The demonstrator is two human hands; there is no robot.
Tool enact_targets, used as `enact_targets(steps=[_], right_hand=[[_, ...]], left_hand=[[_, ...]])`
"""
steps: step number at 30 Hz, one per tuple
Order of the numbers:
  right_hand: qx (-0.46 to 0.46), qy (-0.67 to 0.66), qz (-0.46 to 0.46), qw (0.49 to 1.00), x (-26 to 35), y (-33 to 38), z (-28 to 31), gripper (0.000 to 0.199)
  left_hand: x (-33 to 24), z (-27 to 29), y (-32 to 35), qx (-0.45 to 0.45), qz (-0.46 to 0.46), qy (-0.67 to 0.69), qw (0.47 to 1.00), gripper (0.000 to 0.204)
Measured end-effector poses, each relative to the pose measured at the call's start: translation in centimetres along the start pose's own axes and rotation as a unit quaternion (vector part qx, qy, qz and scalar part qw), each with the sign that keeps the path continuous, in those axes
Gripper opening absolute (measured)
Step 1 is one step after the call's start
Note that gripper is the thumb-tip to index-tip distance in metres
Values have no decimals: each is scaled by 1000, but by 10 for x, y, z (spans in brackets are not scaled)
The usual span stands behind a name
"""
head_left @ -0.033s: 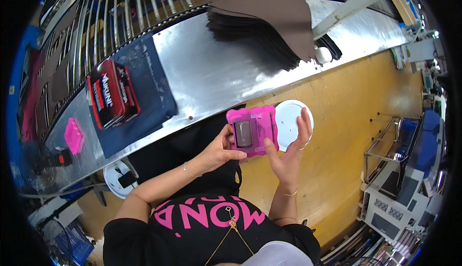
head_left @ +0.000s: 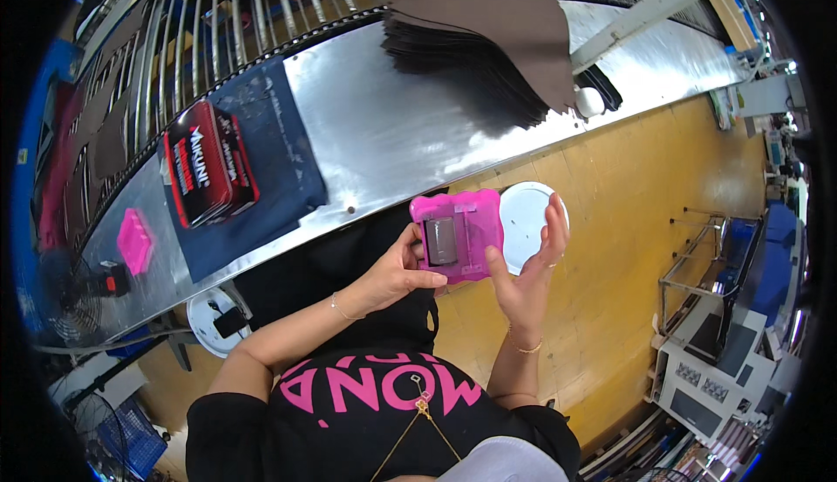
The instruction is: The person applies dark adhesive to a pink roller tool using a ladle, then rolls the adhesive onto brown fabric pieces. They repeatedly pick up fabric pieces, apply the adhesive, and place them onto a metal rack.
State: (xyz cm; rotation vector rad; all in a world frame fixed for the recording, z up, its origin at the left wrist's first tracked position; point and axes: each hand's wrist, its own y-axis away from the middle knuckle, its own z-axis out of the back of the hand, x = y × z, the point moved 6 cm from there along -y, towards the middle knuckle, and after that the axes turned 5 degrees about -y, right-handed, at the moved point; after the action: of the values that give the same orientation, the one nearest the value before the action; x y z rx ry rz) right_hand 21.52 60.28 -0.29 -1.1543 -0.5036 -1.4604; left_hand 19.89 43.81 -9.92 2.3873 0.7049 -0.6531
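1. The person wears a black top [head_left: 375, 412] with pink lettering, and both bare forearms come up from the lower edge of the view.
2. The left hand [head_left: 397, 268] grips the left edge of a pink plastic case [head_left: 458, 234], fingers curled onto its face and the thumb lying along the lower edge.
3. The right hand [head_left: 527, 273] supports the case from the right; its thumb presses the case's lower right corner and its fingers stand straight and close together behind it.
4. The case is held in the air between both hands, above the yellow floor [head_left: 628, 247], with a grey rectangular insert [head_left: 440, 241] in its face.
5. A white round disc [head_left: 523, 212] shows just behind the case, beside the right fingers.
6. Farther off runs a shiny metal worktable [head_left: 392, 133].
7. On it lie a dark blue mat [head_left: 279, 168] bearing a red and black box [head_left: 209, 164], a small pink tray [head_left: 135, 240] to the left, and a fanned stack of dark brown sheets [head_left: 488, 37].
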Motion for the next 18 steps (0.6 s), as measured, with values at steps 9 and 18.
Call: enact_targets(steps=[9,18], right_hand=[[114,-303,-62,944,48,-27,-40,79],[637,-351,-209,653,145,-83,-215,81]], left_hand=[[-70,6,87,29,-64,-72,995,57],[-180,43,186,92,-2,-136,986,63]])
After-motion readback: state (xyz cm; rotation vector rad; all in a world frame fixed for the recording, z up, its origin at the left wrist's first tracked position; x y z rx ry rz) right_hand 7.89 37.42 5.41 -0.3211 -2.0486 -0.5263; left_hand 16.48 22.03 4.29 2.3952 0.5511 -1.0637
